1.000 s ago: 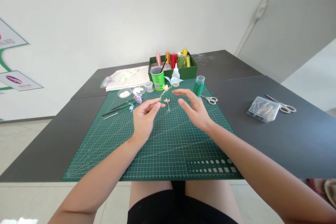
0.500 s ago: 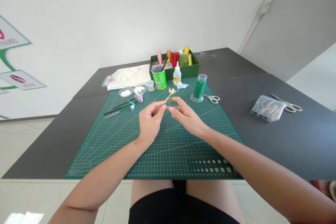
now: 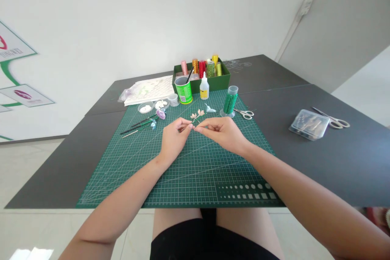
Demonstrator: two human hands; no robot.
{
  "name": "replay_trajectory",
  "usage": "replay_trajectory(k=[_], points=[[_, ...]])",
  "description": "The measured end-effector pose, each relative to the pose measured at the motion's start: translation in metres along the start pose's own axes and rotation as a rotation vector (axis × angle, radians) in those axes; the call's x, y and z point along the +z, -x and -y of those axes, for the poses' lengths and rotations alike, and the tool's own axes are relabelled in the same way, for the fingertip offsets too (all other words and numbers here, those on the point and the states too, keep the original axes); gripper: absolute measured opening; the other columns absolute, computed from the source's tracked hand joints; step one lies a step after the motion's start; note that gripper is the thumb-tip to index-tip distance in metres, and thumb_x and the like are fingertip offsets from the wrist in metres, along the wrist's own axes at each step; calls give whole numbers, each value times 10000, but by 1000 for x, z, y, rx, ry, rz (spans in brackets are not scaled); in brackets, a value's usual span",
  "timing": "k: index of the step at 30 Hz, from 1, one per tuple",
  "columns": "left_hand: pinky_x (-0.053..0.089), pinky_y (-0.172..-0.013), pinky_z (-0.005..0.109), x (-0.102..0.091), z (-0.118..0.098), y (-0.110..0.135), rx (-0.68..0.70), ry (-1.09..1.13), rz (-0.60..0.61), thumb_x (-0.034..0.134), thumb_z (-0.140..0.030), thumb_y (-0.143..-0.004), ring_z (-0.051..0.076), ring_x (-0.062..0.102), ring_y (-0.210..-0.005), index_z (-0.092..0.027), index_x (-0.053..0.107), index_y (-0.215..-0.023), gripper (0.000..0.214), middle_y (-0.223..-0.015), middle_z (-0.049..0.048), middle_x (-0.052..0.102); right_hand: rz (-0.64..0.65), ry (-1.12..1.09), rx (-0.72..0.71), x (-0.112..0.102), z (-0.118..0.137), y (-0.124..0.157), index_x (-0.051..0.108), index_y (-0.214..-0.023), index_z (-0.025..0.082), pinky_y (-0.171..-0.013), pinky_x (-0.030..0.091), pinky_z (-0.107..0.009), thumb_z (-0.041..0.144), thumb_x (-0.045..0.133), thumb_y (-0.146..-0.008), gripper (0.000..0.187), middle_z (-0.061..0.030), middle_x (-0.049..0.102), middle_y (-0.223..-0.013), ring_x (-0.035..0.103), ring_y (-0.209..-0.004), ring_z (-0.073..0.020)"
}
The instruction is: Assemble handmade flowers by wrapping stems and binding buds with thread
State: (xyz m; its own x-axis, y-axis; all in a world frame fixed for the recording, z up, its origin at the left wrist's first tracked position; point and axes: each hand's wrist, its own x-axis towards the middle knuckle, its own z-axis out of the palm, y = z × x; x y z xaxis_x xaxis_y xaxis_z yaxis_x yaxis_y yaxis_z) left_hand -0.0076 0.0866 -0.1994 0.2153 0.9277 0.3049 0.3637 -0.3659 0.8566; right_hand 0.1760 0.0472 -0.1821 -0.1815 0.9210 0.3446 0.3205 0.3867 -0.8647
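Between my two hands is a thin flower stem with small pale pink flowers [image 3: 200,112] standing up above my fingertips. My left hand [image 3: 174,137] is closed, thumb and fingers pinching the stem from the left. From the right, my right hand [image 3: 224,133] is also closed in a pinch at the stem's lower part, its fingertips close to those of the left. A light blue flower [image 3: 210,108] shows just beyond the right fingers; whether it joins the same stem I cannot tell. Fingers hide the lower stem.
Under my hands lies a green cutting mat [image 3: 183,174]. Beyond are a glue bottle [image 3: 204,89], a green can [image 3: 184,92], a box [image 3: 224,83] of thread spools, a green thread spool [image 3: 230,101] and scissors [image 3: 247,114]. Left lies a purple flower [image 3: 160,114]; right, a clear case [image 3: 309,124].
My right hand has shifted slightly right and its fingers have folded closer into a pinch. The blue flower has dropped lower, and the pink flowers now stand more spread out.
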Motion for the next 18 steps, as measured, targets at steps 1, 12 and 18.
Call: replay_trajectory(k=[1, 12, 18], points=[[469, -629, 274, -1, 0, 0, 32, -79, 33, 674, -266, -858, 174, 681, -661, -219, 743, -847, 85, -772, 13, 771, -11, -32, 5, -5, 2, -1, 785, -816, 200, -518, 235, -276, 396, 673, -887, 237, 56, 368, -499, 288, -502, -97], [394, -594, 267, -2, -8, 11, 462, -591, 245, 621, -279, -932, 157, 611, -615, -266, 766, -884, 153, -691, 0, 702, -99, -222, 54, -54, 5, -10, 829, -980, 213, -473, 196, -272, 408, 702, -867, 258, 49, 343, -502, 273, -501, -100], [442, -648, 280, -1, -10, 14, 692, -659, 274, 558, -256, -989, 152, 663, -677, -228, 727, -885, 201, -752, -17, 755, 115, -238, 68, -62, -5, -11, 707, -1292, 156, -475, 140, -268, 365, 584, -966, 407, 83, 227, -537, 178, -512, -92]])
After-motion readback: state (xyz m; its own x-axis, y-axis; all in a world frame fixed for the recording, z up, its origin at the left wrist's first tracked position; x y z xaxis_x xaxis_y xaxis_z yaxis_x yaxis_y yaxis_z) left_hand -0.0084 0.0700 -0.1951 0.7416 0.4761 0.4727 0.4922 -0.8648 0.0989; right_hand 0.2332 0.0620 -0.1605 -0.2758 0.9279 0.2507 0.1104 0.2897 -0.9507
